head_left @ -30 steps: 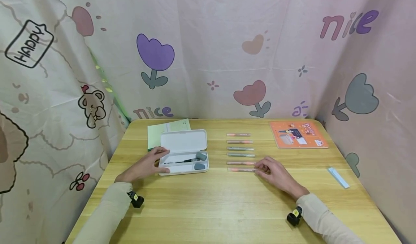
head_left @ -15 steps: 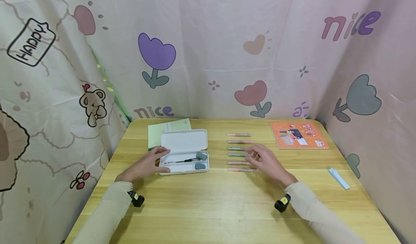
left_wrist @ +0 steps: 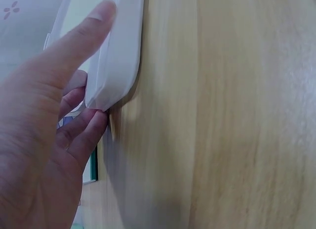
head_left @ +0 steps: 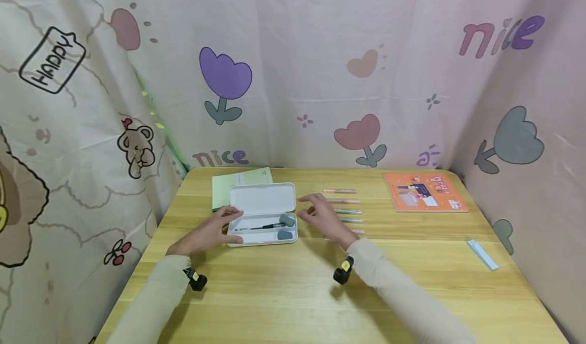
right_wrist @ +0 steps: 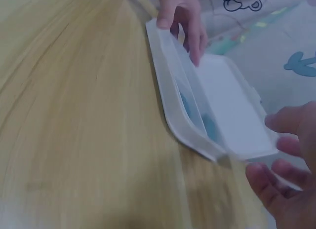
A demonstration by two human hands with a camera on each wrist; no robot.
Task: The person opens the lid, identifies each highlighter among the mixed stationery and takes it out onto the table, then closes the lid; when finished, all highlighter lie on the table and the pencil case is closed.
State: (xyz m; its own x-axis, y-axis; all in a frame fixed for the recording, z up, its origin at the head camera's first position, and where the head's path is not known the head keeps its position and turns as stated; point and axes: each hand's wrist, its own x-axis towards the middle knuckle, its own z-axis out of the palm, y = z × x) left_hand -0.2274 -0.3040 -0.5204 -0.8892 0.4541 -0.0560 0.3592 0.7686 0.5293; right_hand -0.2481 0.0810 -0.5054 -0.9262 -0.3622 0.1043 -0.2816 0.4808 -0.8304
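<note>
A white pencil case [head_left: 256, 238] stands with its lid [head_left: 263, 197] folded back. Inside lie a black pen [head_left: 270, 226] and two grey-blue erasers [head_left: 287, 220], one in the rear compartment and one in the front. My left hand [head_left: 214, 230] grips the case's left end; in the left wrist view its thumb [left_wrist: 94, 24] lies on the rim and the other fingers are at the end wall. Beside the case's right end hovers my right hand [head_left: 326, 219], holding nothing, with fingers parted. The right wrist view shows its fingertips near the lid's corner.
Several slim pens [head_left: 340, 191] lie in a row right of the case, partly hidden by my right hand. A green notebook [head_left: 222, 187] sits behind the case. Farther right are an orange booklet [head_left: 423, 194] and a light blue strip [head_left: 482, 255]. Curtains enclose the table [head_left: 284, 293].
My right hand has moved left from the nearest pens, across the row, to the right end of the pencil case. My left hand has stayed on the case.
</note>
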